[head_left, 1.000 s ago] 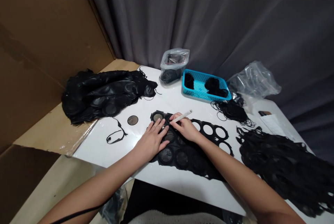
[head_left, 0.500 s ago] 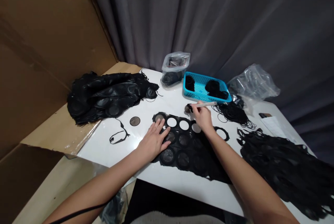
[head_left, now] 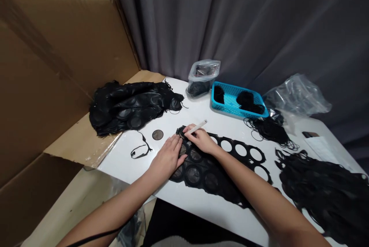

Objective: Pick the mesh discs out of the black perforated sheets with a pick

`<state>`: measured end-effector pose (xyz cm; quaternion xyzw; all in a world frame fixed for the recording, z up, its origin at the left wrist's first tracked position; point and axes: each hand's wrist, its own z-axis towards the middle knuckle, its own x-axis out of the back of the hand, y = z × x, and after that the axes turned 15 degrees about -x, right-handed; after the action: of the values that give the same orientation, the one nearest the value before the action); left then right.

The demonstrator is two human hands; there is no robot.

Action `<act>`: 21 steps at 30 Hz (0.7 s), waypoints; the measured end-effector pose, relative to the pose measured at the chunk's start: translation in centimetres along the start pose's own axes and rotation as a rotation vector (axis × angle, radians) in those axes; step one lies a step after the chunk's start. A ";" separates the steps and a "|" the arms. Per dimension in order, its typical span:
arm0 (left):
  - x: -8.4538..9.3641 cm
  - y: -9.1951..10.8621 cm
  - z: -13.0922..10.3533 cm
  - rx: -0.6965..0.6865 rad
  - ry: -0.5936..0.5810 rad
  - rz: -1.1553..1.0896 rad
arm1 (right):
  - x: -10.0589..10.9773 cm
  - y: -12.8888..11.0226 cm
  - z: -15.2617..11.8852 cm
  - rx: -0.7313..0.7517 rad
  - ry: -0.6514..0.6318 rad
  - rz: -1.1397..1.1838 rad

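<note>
A black sheet [head_left: 219, 170] with rows of round discs and round holes lies on the white table. My left hand [head_left: 168, 153] rests on its left end, fingers spread and pressing it flat. In my right hand [head_left: 198, 137] is a white pen-like tool [head_left: 197, 127], gripped with its lower end at the sheet's upper left ring, right beside my left fingertips. What the tip touches is hidden by the fingers. A loose dark disc [head_left: 157, 135] and a thin black strip [head_left: 140, 149] lie left of my hands.
Black sheets [head_left: 129, 105] are heaped at the left by a cardboard box [head_left: 57, 47]. Behind are a clear bag [head_left: 203, 78] and a blue basket [head_left: 240, 113]. Black cords [head_left: 272, 130], a plastic bag [head_left: 300, 95] and a large black pile [head_left: 325, 189] are at the right.
My right hand has moved left with the tool, from above the middle of the sheet to its upper left ring beside my left hand. The whole view has shifted slightly.
</note>
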<state>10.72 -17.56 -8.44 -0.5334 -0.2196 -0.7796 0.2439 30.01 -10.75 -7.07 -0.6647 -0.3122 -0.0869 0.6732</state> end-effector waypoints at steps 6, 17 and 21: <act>-0.2 0.1 -0.1 -0.002 0.012 -0.004 | -0.3 0.1 0.0 0.006 0.006 0.016; -0.6 -0.1 -0.3 -0.015 0.017 0.015 | -0.7 0.1 -0.3 0.060 0.041 -0.043; -0.6 -0.1 -0.2 -0.009 0.021 -0.019 | -1.9 0.3 -0.7 0.164 0.115 -0.224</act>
<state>10.69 -17.52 -9.06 -0.5243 -0.2186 -0.7882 0.2366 28.88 -11.97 -8.26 -0.5625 -0.3511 -0.1737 0.7281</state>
